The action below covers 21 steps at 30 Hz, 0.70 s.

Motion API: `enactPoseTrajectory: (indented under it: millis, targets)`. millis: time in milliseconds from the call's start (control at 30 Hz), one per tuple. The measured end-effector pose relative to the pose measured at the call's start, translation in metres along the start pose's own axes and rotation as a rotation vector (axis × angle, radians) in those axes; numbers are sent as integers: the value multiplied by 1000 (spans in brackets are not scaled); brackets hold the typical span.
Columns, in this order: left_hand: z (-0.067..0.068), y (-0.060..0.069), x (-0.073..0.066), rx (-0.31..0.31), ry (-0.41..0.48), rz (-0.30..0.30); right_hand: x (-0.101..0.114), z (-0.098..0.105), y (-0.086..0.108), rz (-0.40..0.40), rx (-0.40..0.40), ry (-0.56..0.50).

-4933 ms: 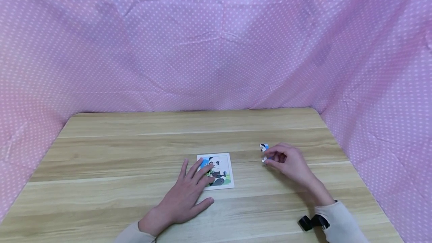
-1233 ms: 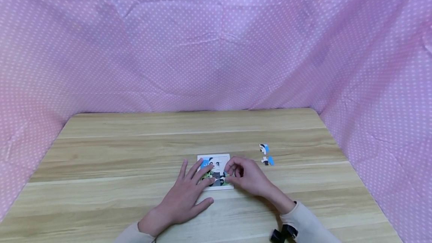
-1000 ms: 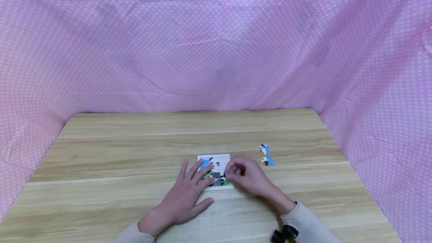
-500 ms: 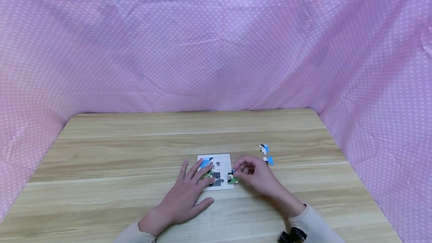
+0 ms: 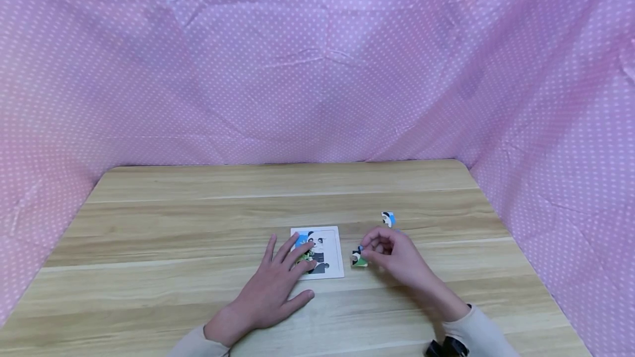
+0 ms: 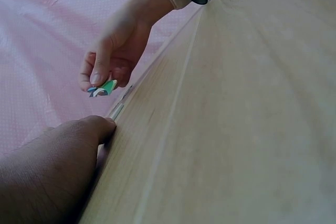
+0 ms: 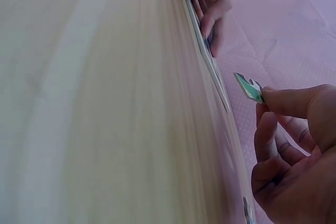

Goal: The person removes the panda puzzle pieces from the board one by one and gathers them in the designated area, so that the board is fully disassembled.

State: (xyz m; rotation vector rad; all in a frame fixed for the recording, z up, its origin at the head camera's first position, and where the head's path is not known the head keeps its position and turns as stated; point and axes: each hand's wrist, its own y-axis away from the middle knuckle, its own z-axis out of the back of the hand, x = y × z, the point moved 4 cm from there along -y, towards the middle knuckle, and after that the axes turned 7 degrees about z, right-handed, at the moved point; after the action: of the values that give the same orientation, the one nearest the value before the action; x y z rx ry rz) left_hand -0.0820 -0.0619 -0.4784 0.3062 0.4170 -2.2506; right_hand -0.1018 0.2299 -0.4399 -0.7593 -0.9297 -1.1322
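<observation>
A white-framed panda puzzle board (image 5: 335,252) lies on the table, its right part bare white inside the frame. My left hand (image 5: 270,288) rests with spread fingers over the board's left side, hiding some of the picture. To the right of the board, my right hand (image 5: 402,258) pinches a green, black and white puzzle piece (image 5: 359,258) between thumb and fingers. The right wrist view shows that piece (image 7: 251,88) held up at the thumb tip. Behind my right hand lies a blue, black and white piece (image 5: 388,218); another beside it is almost wholly hidden by the fingers.
The wooden table (image 5: 198,208) has a pink dotted cloth (image 5: 317,70) hanging behind it and at both sides. A black device (image 5: 447,347) is strapped at the right wrist by the beige sleeve.
The right hand went from the loose pieces to the board, then drew back rightward with the green piece, uncovering the board's right part. The left hand has stayed in place.
</observation>
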Motion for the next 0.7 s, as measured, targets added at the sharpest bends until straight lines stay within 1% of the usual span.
enactPoseTrajectory:
  millis: [200,400,567,700]
  targets:
    - [2,0,-1,-14,3,-6,-6,15,3,-30,-26,-12]
    - [3,0,-3,-11,-11,-5,-16,37,8,-35,-42,-1]
    - [2,0,-2,11,-9,4,-24,52,11,-36,-70,23]
    - [2,0,-1,36,-2,23,-29,60,13,-39,-81,29]
